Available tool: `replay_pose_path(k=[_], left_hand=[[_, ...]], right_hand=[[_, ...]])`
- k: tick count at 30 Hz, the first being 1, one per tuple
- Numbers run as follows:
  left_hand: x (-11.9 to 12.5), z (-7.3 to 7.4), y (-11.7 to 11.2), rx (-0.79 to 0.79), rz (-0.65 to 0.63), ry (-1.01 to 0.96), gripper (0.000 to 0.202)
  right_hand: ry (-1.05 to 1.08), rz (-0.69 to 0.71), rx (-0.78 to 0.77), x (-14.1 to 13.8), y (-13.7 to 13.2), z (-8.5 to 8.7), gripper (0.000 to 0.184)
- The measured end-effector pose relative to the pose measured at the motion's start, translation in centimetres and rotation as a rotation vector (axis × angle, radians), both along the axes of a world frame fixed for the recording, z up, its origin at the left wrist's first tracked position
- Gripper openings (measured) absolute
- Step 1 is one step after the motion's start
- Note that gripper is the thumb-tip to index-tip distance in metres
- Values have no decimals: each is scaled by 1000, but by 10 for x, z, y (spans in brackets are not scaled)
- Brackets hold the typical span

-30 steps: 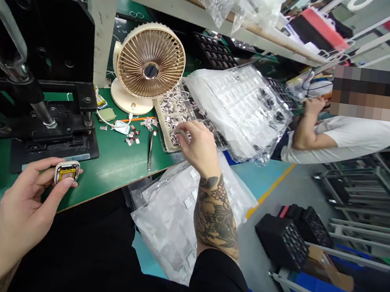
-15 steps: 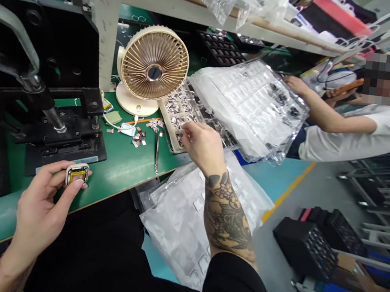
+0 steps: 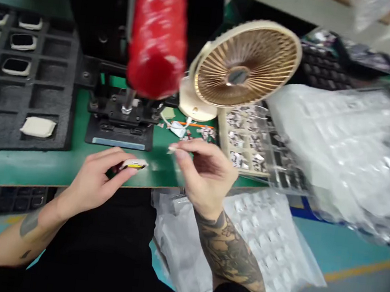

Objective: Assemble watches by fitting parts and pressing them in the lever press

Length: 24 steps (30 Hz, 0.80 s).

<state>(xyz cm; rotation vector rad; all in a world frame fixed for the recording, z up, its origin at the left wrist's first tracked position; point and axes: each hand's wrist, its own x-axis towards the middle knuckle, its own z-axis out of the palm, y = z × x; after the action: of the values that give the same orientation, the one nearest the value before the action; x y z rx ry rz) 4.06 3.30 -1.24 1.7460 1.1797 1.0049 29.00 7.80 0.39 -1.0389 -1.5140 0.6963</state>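
Note:
My left hand (image 3: pixel 100 179) pinches a small pale watch case (image 3: pixel 135 163) between thumb and fingers, with a yellow part showing along its side. To its right, my right hand (image 3: pixel 208 171) holds a tiny whitish piece (image 3: pixel 172 149) at the fingertips, too small and blurred to name. The two hands are apart, both above the green bench (image 3: pixel 156 172). Behind my right hand stands a sectioned beige tray (image 3: pixel 227 143) of small grey-and-white pieces. More such pieces (image 3: pixel 205 132) lie loose on the bench, partly hidden by that hand.
A black hand press (image 3: pixel 122 118) with a red handle (image 3: pixel 158 37) rises behind my left hand. At left, a dark foam tray (image 3: pixel 65 116) holds several pale cases. A beige fan (image 3: pixel 247 67) stands at the back. Plastic-wrapped sheets (image 3: pixel 340 149) overhang on the right.
My right hand has left the beige tray and come back toward my left hand with a tiny piece. The watch case has tipped edge-on. The view has swung left, bringing the foam tray in.

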Motion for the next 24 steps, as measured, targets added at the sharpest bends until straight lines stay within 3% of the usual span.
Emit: replay_pose_path(k=[3, 5, 13, 24], left_hand=[[-2, -1, 1, -5, 1, -23, 13], [-3, -1, 0, -5, 11, -27, 11], [-3, -3, -1, -10, -12, -60, 12], [-3, -2, -1, -5, -8, -61, 16]], right_hand=[[-35, 240, 7, -33, -4, -3, 13], [-63, 307, 25, -43, -3, -7, 16], [-43, 250, 38, -41, -4, -11, 24], [-243, 365, 133, -32, -3, -4, 38]])
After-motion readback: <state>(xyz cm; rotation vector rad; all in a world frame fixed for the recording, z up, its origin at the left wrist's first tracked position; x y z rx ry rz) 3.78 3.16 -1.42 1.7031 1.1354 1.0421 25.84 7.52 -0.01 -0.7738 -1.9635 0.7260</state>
